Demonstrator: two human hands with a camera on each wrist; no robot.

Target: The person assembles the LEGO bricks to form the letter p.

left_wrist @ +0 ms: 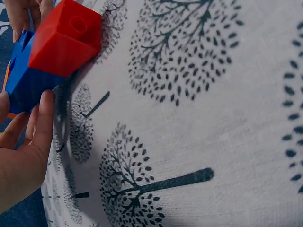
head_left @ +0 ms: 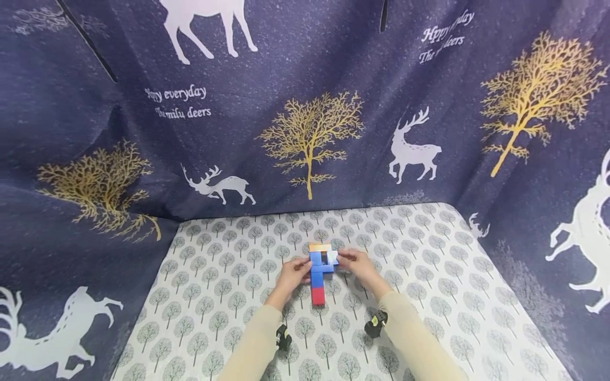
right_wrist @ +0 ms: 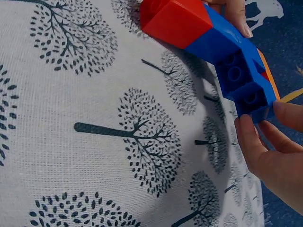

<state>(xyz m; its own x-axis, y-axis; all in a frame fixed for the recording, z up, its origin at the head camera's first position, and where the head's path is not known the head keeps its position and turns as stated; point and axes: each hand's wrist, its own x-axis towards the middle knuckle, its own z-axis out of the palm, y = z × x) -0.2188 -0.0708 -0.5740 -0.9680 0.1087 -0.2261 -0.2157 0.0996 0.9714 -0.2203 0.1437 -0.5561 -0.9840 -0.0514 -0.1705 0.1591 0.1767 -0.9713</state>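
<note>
Blue, red, orange and white toy building blocks are joined into one piece. Its blue blocks (head_left: 317, 279) make up the middle, with a red block (head_left: 318, 296) at the near end. An orange block (head_left: 320, 247) sits across the far end, and a white one (head_left: 332, 257) lies at the right. My left hand (head_left: 293, 275) pinches the blue part from the left side, thumb opposite fingers. From the right, my right hand (head_left: 359, 266) grips the side arm by the white block. Hollow undersides of blue blocks (right_wrist: 234, 73) show in the right wrist view.
A white cloth printed with grey trees (head_left: 229, 317) covers the table beneath the piece. Behind and at both sides hangs a dark blue curtain (head_left: 286, 69) with deer and golden trees. Small black devices (head_left: 283, 337) sit at the wrists.
</note>
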